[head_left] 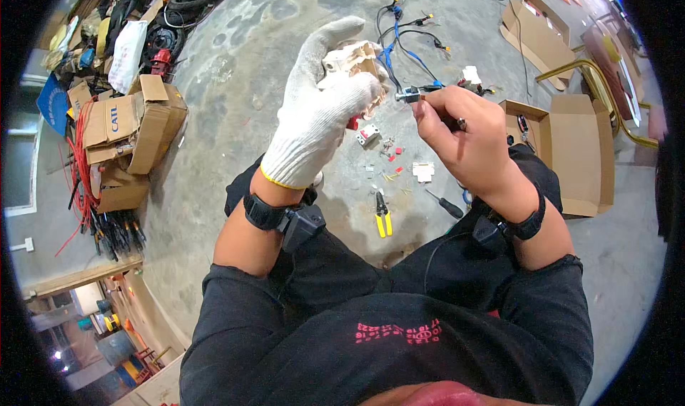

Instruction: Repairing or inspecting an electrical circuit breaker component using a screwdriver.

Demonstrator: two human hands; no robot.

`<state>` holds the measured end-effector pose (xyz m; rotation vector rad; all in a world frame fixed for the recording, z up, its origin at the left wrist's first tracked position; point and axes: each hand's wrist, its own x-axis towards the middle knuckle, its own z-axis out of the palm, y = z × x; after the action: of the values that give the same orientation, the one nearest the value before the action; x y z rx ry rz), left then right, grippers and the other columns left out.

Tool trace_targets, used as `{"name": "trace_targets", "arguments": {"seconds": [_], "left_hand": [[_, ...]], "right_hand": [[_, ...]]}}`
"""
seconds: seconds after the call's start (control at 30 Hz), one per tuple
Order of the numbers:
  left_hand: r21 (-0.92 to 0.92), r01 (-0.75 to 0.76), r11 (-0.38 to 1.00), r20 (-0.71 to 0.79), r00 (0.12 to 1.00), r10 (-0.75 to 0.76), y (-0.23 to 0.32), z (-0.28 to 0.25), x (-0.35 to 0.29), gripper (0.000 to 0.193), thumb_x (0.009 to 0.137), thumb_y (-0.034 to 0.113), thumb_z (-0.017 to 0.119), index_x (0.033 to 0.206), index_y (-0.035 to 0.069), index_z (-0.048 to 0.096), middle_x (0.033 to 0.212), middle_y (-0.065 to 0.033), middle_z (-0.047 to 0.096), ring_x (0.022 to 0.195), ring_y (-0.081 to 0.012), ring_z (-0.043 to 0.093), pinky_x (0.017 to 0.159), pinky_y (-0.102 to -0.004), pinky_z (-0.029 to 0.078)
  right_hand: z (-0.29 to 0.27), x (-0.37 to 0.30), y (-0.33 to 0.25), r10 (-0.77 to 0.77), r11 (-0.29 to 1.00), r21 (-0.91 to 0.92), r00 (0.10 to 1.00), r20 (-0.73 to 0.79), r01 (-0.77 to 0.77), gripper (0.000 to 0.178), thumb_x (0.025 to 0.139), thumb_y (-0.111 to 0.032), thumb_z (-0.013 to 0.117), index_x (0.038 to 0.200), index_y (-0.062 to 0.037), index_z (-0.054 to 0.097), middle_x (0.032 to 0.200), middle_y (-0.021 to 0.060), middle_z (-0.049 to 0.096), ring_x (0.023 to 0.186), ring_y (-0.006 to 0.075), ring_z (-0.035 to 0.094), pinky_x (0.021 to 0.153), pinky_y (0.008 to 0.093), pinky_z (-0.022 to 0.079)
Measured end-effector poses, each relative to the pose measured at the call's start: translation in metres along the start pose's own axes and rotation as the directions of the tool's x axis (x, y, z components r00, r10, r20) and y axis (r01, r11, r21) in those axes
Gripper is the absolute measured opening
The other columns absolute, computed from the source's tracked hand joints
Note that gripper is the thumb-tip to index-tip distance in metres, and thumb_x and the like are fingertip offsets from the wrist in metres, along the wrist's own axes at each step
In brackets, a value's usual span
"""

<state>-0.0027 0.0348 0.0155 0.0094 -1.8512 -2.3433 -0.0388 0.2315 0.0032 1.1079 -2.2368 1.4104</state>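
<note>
My left hand (pixel 314 99), in a white knitted glove, is curled around a cream plastic housing (pixel 351 60) with a hollow, ribbed inside that looks like an opened circuit breaker case. Just right of it, my bare right hand (pixel 467 135) pinches a small dark part with a silvery metal face (pixel 409 94) between thumb and fingertips. The two hands are apart, raised above the floor. Below them lie a white circuit breaker (pixel 367 135), a white plastic shell half (pixel 423 172) and small red pieces (pixel 399 150). Nearer to me are yellow-handled wire strippers (pixel 383 217) and a black-handled screwdriver (pixel 447 205).
A blue and black cable harness (pixel 397 35) lies beyond my hands, with another white block (pixel 470 76) beside it. Open cardboard boxes (pixel 581 153) stand at the right, near a gold-framed chair (pixel 606 63). More cardboard boxes (pixel 135 124) and red cables (pixel 80 163) are at the left.
</note>
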Motion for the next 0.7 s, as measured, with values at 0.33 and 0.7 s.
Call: {"name": "trace_targets", "arguments": {"seconds": [0.33, 0.7], "left_hand": [[0.108, 0.138, 0.985, 0.106, 0.983, -0.149, 0.004, 0.015, -0.001, 0.048, 0.081, 0.013, 0.074, 0.125, 0.004, 0.056, 0.113, -0.0070, 0.063, 0.099, -0.0138, 0.061, 0.086, -0.0290, 0.052], [0.334, -0.185, 0.924, 0.151, 0.978, 0.141, -0.002, 0.015, -0.006, 0.032, 0.088, 0.014, 0.069, 0.119, 0.006, 0.064, 0.123, -0.0057, 0.058, 0.109, -0.0144, 0.059, 0.092, -0.0308, 0.049]], "right_hand": [[-0.011, 0.005, 0.003, 0.420, 0.876, 0.183, 0.892, 0.170, -0.447, 0.025, 0.092, -0.022, 0.065, 0.084, 0.0008, 0.067, 0.060, 0.0020, 0.052, 0.057, 0.0073, 0.045, 0.052, 0.0264, 0.037], [0.001, -0.002, 0.001, 0.437, 0.759, 0.346, 0.826, 0.357, -0.551, 0.024, 0.097, -0.020, 0.057, 0.086, 0.0008, 0.062, 0.065, -0.0027, 0.054, 0.060, 0.0050, 0.045, 0.054, 0.0241, 0.039]]}}
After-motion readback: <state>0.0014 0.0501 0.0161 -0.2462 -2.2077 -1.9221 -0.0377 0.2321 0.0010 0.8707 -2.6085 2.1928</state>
